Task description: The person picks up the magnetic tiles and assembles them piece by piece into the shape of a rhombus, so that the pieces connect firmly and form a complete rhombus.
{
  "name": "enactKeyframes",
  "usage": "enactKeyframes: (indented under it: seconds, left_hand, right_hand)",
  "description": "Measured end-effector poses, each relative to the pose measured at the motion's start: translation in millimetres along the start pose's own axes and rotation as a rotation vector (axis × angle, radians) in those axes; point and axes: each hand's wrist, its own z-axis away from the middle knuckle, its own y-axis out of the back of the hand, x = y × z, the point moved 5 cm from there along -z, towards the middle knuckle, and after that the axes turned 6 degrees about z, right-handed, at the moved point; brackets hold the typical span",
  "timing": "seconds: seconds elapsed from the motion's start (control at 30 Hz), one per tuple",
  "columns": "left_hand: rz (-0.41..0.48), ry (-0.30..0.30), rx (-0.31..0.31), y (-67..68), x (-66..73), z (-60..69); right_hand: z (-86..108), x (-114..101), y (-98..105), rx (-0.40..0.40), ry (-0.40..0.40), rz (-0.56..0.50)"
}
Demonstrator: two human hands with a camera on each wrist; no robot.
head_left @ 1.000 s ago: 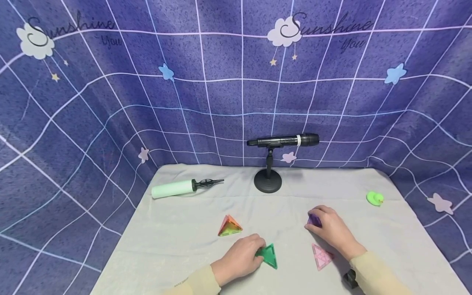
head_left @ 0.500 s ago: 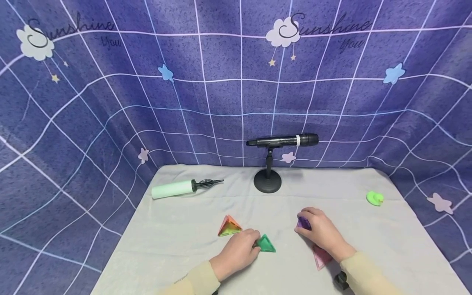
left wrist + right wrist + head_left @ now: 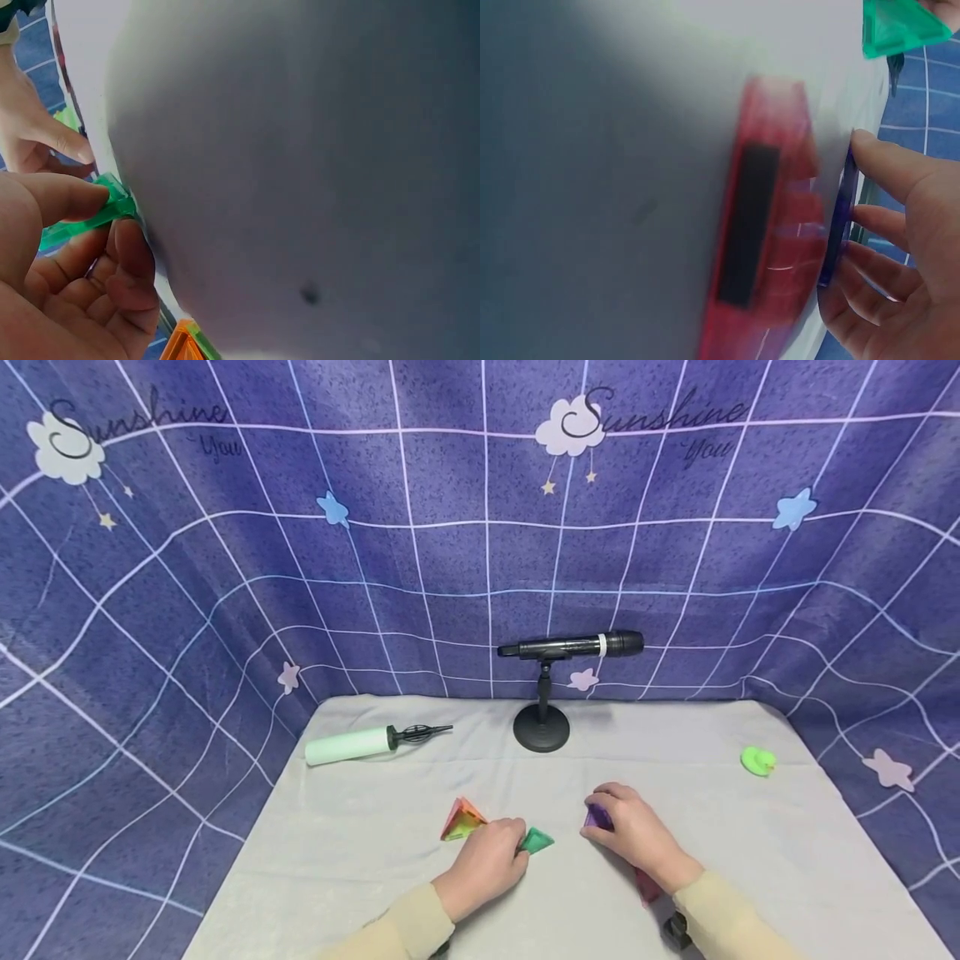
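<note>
My left hand (image 3: 486, 866) pinches a green triangular tile (image 3: 537, 841) between thumb and fingers; in the left wrist view the green tile (image 3: 90, 221) shows between the fingertips. Just behind that hand stands a folded red, orange and yellow-green piece (image 3: 462, 820). On the right, my right hand (image 3: 637, 835) holds a purple tile (image 3: 597, 817); the right wrist view shows the purple tile (image 3: 839, 217) edge-on at the fingertips. A pink tile (image 3: 647, 888) lies partly hidden under the right forearm; it appears large and blurred in the right wrist view.
A black microphone (image 3: 573, 646) on a round stand (image 3: 542, 728) is at the back middle. The pale green pump (image 3: 348, 747) lies at the back left, and a green toy duck (image 3: 758, 761) sits at the right. A patterned curtain surrounds the white cloth.
The left hand has moved the green tile away from the front edge, and its visible part has turned. The right hand has moved left with the purple tile, its forearm covering more of the pink one.
</note>
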Motion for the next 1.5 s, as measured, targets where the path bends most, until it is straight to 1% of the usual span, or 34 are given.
enactKeyframes:
  seconds: [0.3, 0.57, 0.67, 0.77, 0.9, 1.0, 1.13, 1.27, 1.5]
  left_hand:
    - [-0.025, 0.011, 0.017, 3.2, 2.2, -4.3]
    - [-0.067, 0.016, 0.026, 3.9, -0.5, -8.3]
    - [-0.090, 0.021, 0.027, 5.2, -0.9, -9.8]
    - [-0.127, 0.015, 0.033, 5.9, 2.0, -12.1]
    - [-0.171, 0.029, 0.018, 4.9, 5.8, -15.6]
    - [-0.195, 0.047, 0.009, 4.5, 4.8, -16.3]
    - [-0.216, 0.046, 0.021, 2.5, 3.6, -18.5]
    - [-0.220, 0.054, 0.023, 1.5, 2.9, -21.5]
    - [-0.228, 0.083, 0.003, -1.3, 1.4, -24.9]
  right_hand:
    - [-4.6, -11, -7, -0.023, 0.004, -0.008]
    - [-10.1, -27, -12, -0.023, 0.057, -0.022]
    - [-13.1, -34, -14, -0.021, 0.080, -0.024]
    - [-14.1, -38, -16, -0.025, 0.092, -0.024]
    - [-13.0, -42, -18, -0.030, 0.103, -0.021]
    - [-13.4, -46, -20, -0.028, 0.112, -0.022]
    - [-14.3, -50, -20, -0.028, 0.112, -0.022]
    - [-16.1, -54, -21, -0.043, 0.106, -0.023]
    - [-18.2, -62, -24, -0.073, 0.105, -0.030]
